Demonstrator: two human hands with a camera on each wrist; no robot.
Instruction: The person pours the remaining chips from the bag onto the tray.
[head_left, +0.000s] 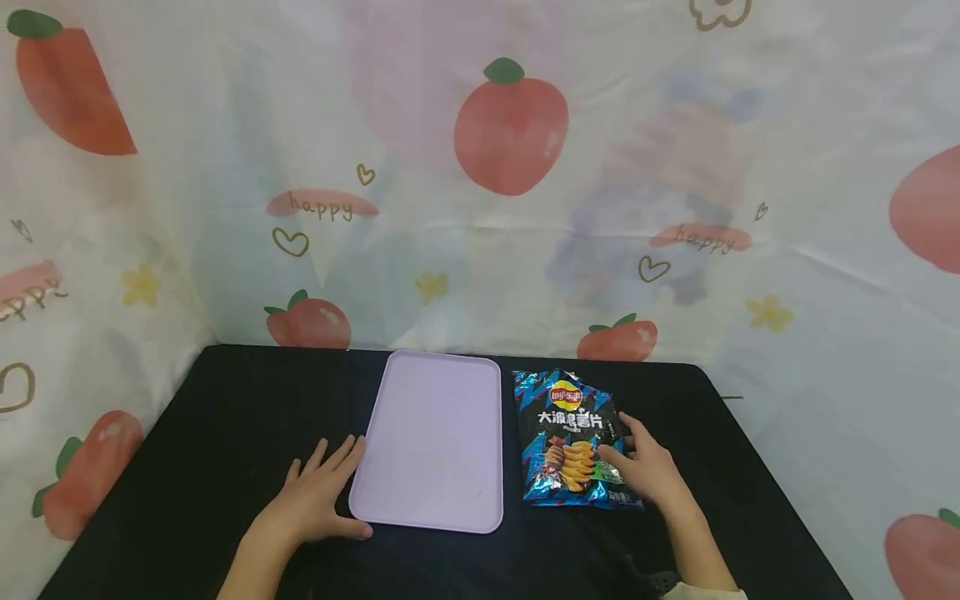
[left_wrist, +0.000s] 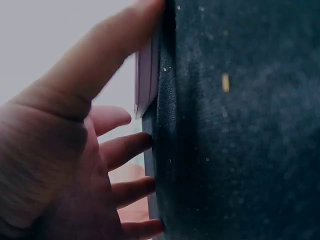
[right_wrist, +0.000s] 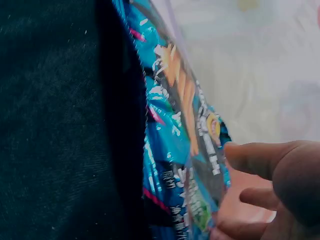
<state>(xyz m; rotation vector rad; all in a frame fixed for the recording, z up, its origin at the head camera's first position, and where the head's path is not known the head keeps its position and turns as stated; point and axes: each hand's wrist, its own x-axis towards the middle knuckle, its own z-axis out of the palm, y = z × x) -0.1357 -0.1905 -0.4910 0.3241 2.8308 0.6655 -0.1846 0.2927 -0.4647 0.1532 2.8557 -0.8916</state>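
Fingers spread and nearly straight, the left hand lies at the left edge of the lavender rectangular tray, its thumb by the near corner; whether it touches the rim is unclear. At the other side, the right hand reaches over the right edge of a blue-and-black Lay's potato chip bag, thumb over the printed front, fingers bent by the side; I cannot tell whether they pinch it. The bag lies face up on the black table, just right of the tray. Behind hangs a fruit-printed backdrop.
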